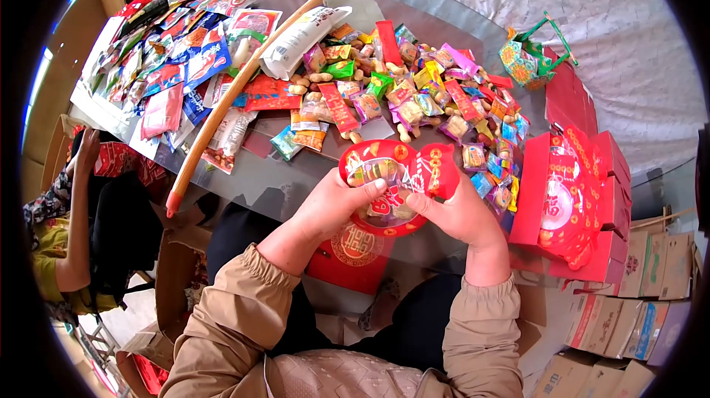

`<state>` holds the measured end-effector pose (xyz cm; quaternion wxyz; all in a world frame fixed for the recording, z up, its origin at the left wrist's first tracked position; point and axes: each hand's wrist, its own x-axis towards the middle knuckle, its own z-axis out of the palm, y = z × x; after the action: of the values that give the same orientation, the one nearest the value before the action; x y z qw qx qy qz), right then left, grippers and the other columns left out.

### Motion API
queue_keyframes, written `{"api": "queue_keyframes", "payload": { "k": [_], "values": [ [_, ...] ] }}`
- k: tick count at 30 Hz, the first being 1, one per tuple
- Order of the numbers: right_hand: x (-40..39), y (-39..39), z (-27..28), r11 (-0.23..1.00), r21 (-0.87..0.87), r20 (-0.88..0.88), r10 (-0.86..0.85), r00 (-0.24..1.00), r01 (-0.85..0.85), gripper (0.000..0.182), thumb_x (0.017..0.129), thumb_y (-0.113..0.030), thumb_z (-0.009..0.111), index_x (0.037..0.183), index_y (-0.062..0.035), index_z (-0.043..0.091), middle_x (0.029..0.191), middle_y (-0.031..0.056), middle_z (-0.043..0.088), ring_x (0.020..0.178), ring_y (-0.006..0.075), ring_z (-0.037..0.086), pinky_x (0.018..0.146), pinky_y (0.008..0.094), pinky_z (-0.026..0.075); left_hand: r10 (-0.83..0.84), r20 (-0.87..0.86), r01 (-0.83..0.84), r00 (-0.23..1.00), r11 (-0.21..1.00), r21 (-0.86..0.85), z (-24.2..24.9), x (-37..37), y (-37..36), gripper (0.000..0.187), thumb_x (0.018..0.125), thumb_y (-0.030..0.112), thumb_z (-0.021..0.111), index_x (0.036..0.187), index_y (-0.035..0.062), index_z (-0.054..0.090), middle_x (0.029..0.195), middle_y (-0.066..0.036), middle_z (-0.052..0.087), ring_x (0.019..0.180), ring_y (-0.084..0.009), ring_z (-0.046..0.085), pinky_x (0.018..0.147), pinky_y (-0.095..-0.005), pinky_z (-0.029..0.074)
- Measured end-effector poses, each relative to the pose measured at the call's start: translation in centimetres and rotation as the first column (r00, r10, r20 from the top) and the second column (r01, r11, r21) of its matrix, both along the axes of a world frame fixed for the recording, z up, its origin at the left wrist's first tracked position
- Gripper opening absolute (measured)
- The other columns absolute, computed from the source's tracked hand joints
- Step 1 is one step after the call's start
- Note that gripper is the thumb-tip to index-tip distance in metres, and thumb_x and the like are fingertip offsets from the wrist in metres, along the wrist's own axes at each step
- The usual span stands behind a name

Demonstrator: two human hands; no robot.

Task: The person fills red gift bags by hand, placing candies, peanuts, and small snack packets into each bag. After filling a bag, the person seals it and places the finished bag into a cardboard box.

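Observation:
Both my hands grip a red pouch [392,152] with a see-through middle, wrapped sweets showing inside it. On its left side my left hand [325,204] is closed, the thumb lying over the front. My right hand [460,209] pinches the right side near the narrower top part, its thumb also across the front. Just beyond the pouch spreads a pile of wrapped candies and peanuts [403,99] on the glass table. Below the pouch, partly covered by my left wrist, is a red box [347,269] with a gold round emblem.
A wooden stick [248,73] separates the candies from a heap of snack packets [185,54]. Red pouches [566,202] lie stacked on red boxes at right, near a green patterned basket [529,58]. Cardboard cartons [614,324] stand lower right. Another person's arm [74,228] is at left.

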<state>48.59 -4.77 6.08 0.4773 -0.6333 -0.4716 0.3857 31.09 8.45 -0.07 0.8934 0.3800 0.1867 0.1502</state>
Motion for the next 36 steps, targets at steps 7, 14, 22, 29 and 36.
{"api": "queue_keyframes", "payload": {
  "k": [7,14,22,29,36],
  "values": [
    [0.9,-0.7,0.2,1.000,-0.015,0.168,0.003,0.986,-0.001,0.041,0.090,-0.025,0.077,0.122,-0.0022,0.063,0.113,0.0128,0.069,0.105,0.0282,0.066,0.091,0.0384,0.050,0.028,-0.005,-0.028,1.000,1.000,-0.014,-0.1,0.0,0.2,0.045,0.095,0.013,0.072,0.134,0.0002,0.055,0.124,-0.011,0.069,0.111,-0.0216,0.068,0.098,-0.0397,0.055],
    [3.8,-1.3,-0.1,0.945,0.319,0.272,-0.162,0.949,0.070,0.023,0.098,-0.022,0.068,0.102,-0.0004,0.070,0.098,0.0054,0.069,0.092,0.0173,0.063,0.086,0.0309,0.048,0.144,0.025,-0.143,0.989,0.989,-0.048,0.6,-0.4,0.5,0.039,0.097,0.007,0.066,0.134,-0.0004,0.056,0.122,-0.012,0.069,0.108,-0.0222,0.069,0.094,-0.0383,0.056],
    [8.8,-3.3,-1.5,0.669,0.278,-0.206,-0.659,0.723,0.689,0.029,0.102,-0.015,0.062,0.125,0.0019,0.066,0.111,0.0076,0.071,0.102,0.0109,0.064,0.092,0.0254,0.049,0.184,-0.011,-0.183,0.983,0.983,0.018,-0.7,-1.3,1.1,0.047,0.099,0.015,0.064,0.141,0.0007,0.047,0.131,-0.012,0.064,0.117,-0.0251,0.065,0.101,-0.0422,0.053],
    [9.2,-2.9,-2.3,0.677,0.198,0.006,-0.724,0.690,0.709,0.027,0.099,-0.007,0.063,0.123,0.0040,0.066,0.109,0.0080,0.072,0.099,0.0107,0.066,0.088,0.0255,0.052,0.204,0.089,-0.200,0.975,0.978,-0.055,-1.0,-1.6,1.4,0.054,0.096,0.021,0.070,0.140,0.0009,0.048,0.132,-0.012,0.064,0.118,-0.0256,0.064,0.102,-0.0433,0.051],
    [11.0,-3.9,-3.8,0.666,0.315,0.372,-0.742,0.558,0.676,0.023,0.095,-0.004,0.062,0.116,-0.0005,0.070,0.103,0.0146,0.074,0.094,0.0235,0.072,0.082,0.0327,0.055,-0.004,0.099,0.001,0.995,1.000,0.029,-1.0,-2.5,0.9,0.055,0.089,0.021,0.078,0.134,0.0008,0.054,0.124,-0.011,0.067,0.113,-0.0242,0.067,0.097,-0.0398,0.054]
  ]
}}
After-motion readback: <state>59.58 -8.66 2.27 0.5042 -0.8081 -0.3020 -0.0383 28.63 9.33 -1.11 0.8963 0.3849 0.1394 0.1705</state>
